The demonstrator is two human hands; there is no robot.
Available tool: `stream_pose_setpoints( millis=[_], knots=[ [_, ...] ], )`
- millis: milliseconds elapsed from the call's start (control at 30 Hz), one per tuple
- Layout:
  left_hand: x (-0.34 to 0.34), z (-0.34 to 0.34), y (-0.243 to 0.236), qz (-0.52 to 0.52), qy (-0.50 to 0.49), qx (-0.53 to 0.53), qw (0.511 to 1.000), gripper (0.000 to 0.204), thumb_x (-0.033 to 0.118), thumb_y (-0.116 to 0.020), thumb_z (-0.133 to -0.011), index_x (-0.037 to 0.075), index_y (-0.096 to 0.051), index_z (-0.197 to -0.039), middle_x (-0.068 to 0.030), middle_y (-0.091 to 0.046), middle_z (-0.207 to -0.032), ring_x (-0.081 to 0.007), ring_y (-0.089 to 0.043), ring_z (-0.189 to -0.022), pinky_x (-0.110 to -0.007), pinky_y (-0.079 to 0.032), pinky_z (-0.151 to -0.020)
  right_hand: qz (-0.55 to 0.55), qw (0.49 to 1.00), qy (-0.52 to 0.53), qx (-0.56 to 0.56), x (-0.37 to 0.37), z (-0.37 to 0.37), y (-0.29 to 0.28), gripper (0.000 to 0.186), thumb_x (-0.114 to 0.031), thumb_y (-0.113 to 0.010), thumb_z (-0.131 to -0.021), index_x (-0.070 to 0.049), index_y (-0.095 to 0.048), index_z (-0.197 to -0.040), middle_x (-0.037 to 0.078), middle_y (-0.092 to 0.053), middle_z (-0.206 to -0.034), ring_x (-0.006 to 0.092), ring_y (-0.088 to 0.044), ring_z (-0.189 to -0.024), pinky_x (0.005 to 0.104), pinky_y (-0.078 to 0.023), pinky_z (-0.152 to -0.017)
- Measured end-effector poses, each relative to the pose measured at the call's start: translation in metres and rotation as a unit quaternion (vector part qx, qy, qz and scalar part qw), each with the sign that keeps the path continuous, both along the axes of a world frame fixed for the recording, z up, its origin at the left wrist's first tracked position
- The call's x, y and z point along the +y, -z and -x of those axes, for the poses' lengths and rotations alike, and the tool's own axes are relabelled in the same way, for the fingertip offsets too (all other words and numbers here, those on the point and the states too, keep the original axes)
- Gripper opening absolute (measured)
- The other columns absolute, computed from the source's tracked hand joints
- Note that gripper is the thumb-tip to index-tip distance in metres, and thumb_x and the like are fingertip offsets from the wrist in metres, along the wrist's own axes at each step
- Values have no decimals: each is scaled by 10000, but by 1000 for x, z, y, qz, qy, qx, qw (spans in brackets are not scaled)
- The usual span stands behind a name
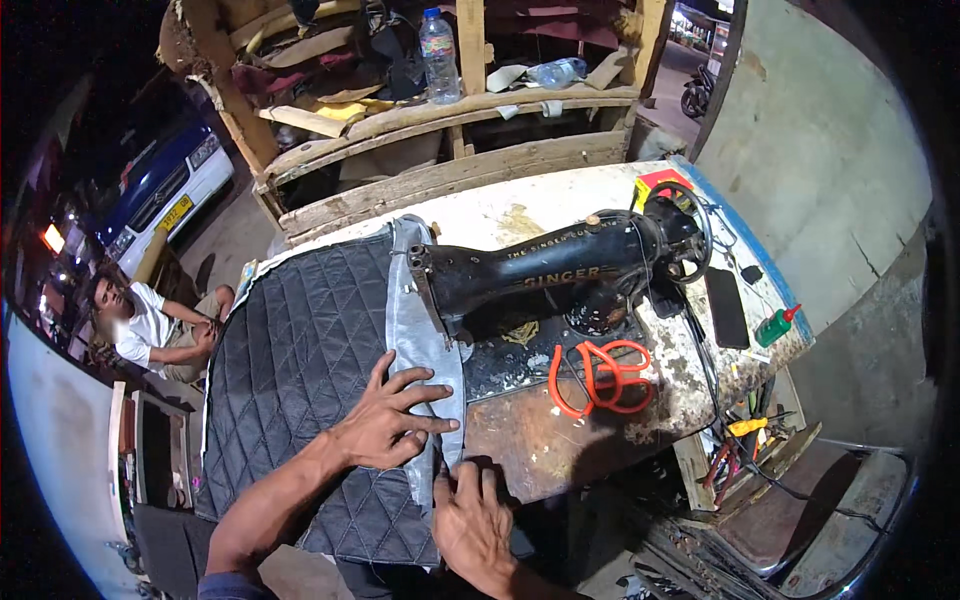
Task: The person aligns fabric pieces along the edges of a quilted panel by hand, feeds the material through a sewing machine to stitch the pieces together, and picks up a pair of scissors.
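Note:
Black quilted fabric (pixel 300 330) with a long grey border strip (pixel 410 280) lies over the left part of the worktable. The strip passes under the head of a black sewing machine (pixel 540 262); the needle area is partly hidden. Just in front of the machine, my left hand (pixel 385 428) rests flat on the strip and quilting, fingers spread. Nearer to me, my right hand (pixel 474 525) has its fingers curled down at the strip's right edge, gripping it; the fingertips are partly hidden. Orange-handled scissors (pixel 600 378) lie on the table right of my hands.
On the table's right side are a dark phone (pixel 726 308) and a green bottle (pixel 774 328) with a red tip. Below it, a wooden drawer (pixel 760 450) holds tools. Behind stands a wooden shelf (pixel 450 170) with bottles and scraps. A person (pixel 165 325) sits at the left.

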State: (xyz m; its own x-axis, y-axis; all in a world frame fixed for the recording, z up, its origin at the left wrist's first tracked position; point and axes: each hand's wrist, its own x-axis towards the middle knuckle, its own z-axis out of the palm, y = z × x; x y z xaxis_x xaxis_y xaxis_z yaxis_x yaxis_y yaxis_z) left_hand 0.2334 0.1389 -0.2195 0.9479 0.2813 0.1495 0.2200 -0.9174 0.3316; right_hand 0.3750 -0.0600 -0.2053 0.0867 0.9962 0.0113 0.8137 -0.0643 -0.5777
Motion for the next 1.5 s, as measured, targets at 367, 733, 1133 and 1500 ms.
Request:
stream_pose_setpoints(
  millis=[367, 733, 1133, 1500],
  knots=[
    [0, 0, 3, 0, -11, -7, 1000, 484, 216, -617, -786, 331, -808, -1216, -43, -618, -1467, -310, -480, -1440, -735, -134, -1236, -98, 989, -17, -112, -4, -8, 11, 312, -230, -640, -913, -92, -723, -1180, 76, -623, -1465, 267, -561, -1270, 507, -411, -1011],
    [9, -6, 4, 10, -25, -23, 999, 470, 202, -629, -788, 323, -817, -1201, -36, -627, -1463, -300, -495, -1426, -728, -154, -1231, -117, 984, -3, -133, 9, -17, 13, 295, -245, -740, -823, -123, -728, -1091, 59, -635, -1439, 304, -541, -1255, 574, -373, -1067],
    [31, -11, 9, -10, -43, -33, 998, 548, 168, -629, -734, 363, -812, -1212, -27, -643, -1431, -294, -503, -1411, -717, -157, -1243, -120, 984, -19, -132, 35, -29, 14, 304, -221, -722, -843, -125, -735, -1131, 53, -647, -1437, 291, -542, -1266, 562, -372, -1087],
    [48, -13, 4, 15, -42, -65, 997, 470, 175, -662, -773, 309, -829, -1192, -106, -586, -1256, -268, -546, -1321, -711, -144, -1236, -148, 979, -31, -140, 54, -32, 29, 330, -172, -737, -839, -101, -721, -1162, 69, -629, -1474, 317, -551, -1262, 594, -329, -1104]
  ],
)
